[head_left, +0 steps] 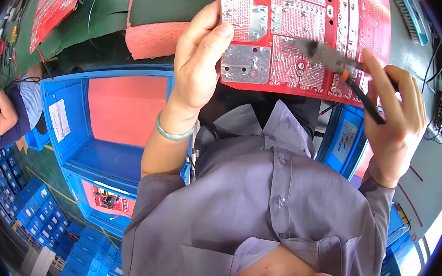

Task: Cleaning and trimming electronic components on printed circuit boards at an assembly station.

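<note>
A large red circuit board is held up in front of me, its side with rows of silvery solder joints showing. My left hand grips its left edge, thumb on the near face and the other fingers behind. In my right hand is a pair of side cutters with dark handles and an orange part near the joint. The metal jaws lie over the solder joints at the middle of the board. Whether the tips touch the board I cannot tell.
Blue crates with pink foam stand at my left, one holding a circuit board. Another blue crate is at my right. A brush lies on the bench at far right. A co-worker is at far left, near stacked blue bins.
</note>
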Demonstrator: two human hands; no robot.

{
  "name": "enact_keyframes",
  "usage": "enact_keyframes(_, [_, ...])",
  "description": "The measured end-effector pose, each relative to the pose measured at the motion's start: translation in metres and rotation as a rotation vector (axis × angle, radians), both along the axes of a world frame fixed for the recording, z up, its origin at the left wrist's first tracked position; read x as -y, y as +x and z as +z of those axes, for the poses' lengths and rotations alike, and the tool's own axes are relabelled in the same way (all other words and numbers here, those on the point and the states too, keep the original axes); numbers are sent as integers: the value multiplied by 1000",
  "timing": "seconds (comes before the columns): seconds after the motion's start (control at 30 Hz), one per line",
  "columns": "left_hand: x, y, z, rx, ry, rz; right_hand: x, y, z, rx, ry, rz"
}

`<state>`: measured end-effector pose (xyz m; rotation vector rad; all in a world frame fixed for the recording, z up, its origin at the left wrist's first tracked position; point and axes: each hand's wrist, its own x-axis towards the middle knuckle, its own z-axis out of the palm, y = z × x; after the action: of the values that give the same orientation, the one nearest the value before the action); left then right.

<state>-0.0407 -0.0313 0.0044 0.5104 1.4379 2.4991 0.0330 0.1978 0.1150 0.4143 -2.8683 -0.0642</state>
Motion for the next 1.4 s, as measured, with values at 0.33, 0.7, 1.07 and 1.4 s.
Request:
enact_keyframes(0.33, [-3, 2, 2, -5, -24, 46, -28, 7, -6, -75, -74, -69])
enact_keyframes(0.7, [-1, 1, 1, 17, -50, 46, -17, 13, 1, 31, 70, 85])
enact_keyframes(1.07, [-1, 0, -2, -20, -20, 21, -33, -9, 7, -21, 207, 345])
enact_keyframes(1.4, [-1, 0, -4, -17, -1, 29, -44, -28, 7, -67, 240, 480])
